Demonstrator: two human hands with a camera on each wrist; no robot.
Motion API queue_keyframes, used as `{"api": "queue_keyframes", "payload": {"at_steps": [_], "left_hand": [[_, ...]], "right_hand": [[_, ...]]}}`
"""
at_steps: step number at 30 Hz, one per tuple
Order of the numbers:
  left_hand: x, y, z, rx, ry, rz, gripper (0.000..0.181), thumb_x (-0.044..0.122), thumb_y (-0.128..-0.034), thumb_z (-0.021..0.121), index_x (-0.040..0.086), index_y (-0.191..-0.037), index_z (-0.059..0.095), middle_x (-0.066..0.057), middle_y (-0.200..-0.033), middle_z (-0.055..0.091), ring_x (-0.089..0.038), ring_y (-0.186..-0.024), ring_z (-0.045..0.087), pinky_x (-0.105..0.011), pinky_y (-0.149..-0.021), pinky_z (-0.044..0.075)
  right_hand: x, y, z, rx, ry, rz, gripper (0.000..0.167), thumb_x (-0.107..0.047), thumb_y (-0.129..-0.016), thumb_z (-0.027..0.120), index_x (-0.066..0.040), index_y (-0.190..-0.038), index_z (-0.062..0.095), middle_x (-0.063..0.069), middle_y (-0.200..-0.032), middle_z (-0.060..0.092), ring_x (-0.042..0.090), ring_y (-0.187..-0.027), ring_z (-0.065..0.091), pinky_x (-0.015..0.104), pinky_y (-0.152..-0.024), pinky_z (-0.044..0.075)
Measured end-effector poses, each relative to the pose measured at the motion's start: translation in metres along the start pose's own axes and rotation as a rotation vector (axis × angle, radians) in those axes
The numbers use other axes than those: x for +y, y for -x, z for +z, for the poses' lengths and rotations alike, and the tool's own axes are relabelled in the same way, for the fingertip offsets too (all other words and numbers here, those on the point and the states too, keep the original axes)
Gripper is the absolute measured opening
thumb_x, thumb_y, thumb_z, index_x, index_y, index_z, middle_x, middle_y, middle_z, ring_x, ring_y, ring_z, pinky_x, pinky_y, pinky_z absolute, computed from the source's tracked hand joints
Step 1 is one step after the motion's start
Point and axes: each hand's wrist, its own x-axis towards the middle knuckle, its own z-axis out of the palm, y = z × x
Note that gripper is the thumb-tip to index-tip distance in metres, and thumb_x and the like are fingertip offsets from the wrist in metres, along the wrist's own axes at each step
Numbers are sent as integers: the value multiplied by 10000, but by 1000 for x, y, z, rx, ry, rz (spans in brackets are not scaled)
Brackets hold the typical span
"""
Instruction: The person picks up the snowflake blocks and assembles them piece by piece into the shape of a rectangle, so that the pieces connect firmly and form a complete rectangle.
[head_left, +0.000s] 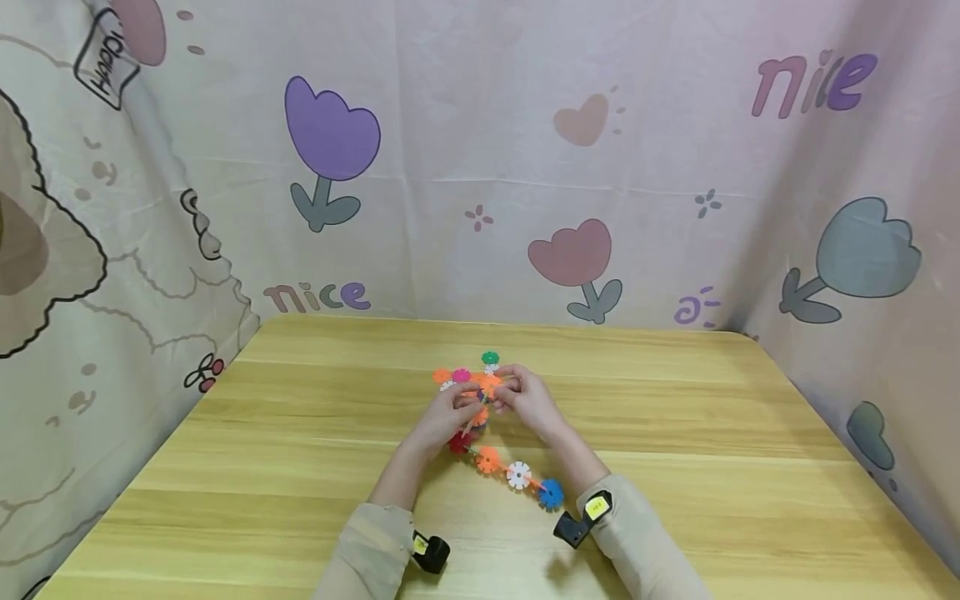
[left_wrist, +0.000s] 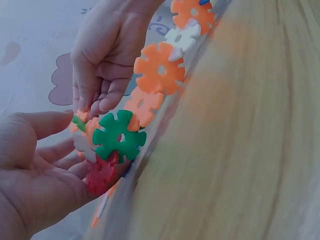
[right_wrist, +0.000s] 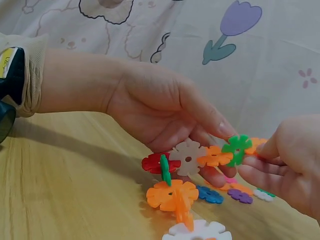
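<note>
A chain of slotted plastic snowflake discs [right_wrist: 189, 167] hangs between the two hands over the table. My left hand [head_left: 441, 418] holds it, with the thumb by a green snowflake disc [right_wrist: 232, 151] and the fingers behind the chain. From the right, my right hand [head_left: 534, 405] pinches an orange snowflake disc [right_wrist: 255, 145] at the chain's end, beside the green one. The chain also has a red disc [left_wrist: 99, 179] and another green disc [left_wrist: 116, 150]. Its tail runs toward the person, ending in a white disc [head_left: 513, 482] and a blue disc [head_left: 557, 500].
More snowflake discs lie beyond the hands on the wooden table [head_left: 300, 467], including a green disc [head_left: 490, 358], a pink disc [head_left: 460, 377] and a purple disc [right_wrist: 241, 195]. A patterned curtain [head_left: 465, 100] hangs behind the table and along its sides.
</note>
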Motion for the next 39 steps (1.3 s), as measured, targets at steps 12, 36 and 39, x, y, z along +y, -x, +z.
{"api": "queue_keyframes", "payload": {"at_steps": [12,36,39], "left_hand": [[3,0,-5,62,-66,-2,580,104,-888,615,48,-1403,354,-193,-1118,528,-220,-862,542,-268,-642,441],[3,5,-31,207,-80,-23,564,86,-896,586,55,-1407,349,-223,-1245,479,-294,-1006,550,-338,-760,467],[3,5,-32,211,-76,-16,568,78,-898,581,45,-1410,337,-238,-1250,472,-316,-1022,544,-354,-769,467]], "right_hand": [[-4,-4,3,9,158,-28,190,-13,-876,608,36,-1059,592,76,-772,629,402,-783,593,422,-649,519],[13,-15,-6,85,192,84,150,-18,-881,593,46,-1016,602,112,-811,580,194,-673,544,261,-558,476],[14,-18,-5,85,230,87,160,-31,-881,601,45,-1022,605,104,-820,579,169,-649,524,250,-548,467]]}}
